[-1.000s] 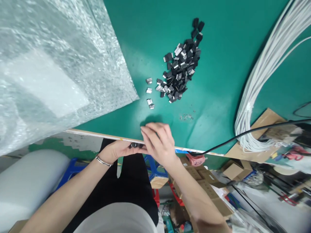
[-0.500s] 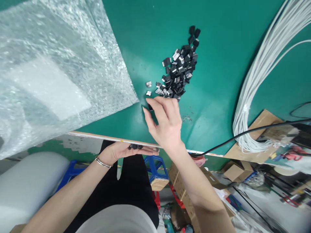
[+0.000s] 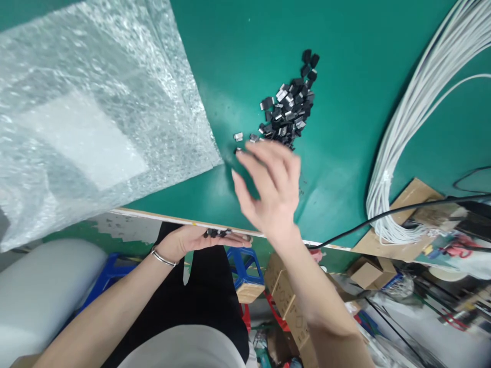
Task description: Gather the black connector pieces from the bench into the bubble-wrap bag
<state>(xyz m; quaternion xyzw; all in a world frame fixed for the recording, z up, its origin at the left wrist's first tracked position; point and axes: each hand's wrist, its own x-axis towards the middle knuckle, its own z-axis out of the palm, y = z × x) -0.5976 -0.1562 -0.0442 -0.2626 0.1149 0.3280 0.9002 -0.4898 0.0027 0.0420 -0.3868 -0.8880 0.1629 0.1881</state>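
My left hand (image 3: pixel 207 239) lies palm up just below the table's front edge, fingers stretched flat. Several small black pieces (image 3: pixel 217 233) rest in a row on its palm and fingers. Over the table, my right hand (image 3: pixel 270 186) is open and a little blurred, thumb and forefinger apart with nothing visible between them. It covers the near end of a pile of small black pieces with shiny metal-looking faces (image 3: pixel 289 110). A loose piece (image 3: pixel 238 136) lies left of the pile, and another is partly hidden by my right fingertips.
Bubble wrap (image 3: pixel 103 128) covers the left of the green table (image 3: pixel 345 102). On the right lie a coil of white cable (image 3: pixel 399 133), a black cable (image 3: pixel 356 222) and cardboard (image 3: pixel 418 197). Below the edge are a blue stool (image 3: pixel 243 268) and cardboard boxes (image 3: pixel 282 286).
My right hand has shifted right and its fingers have spread. The dark piece by its fingertips no longer shows there. More black pieces show on my left palm. The view has shifted slightly.
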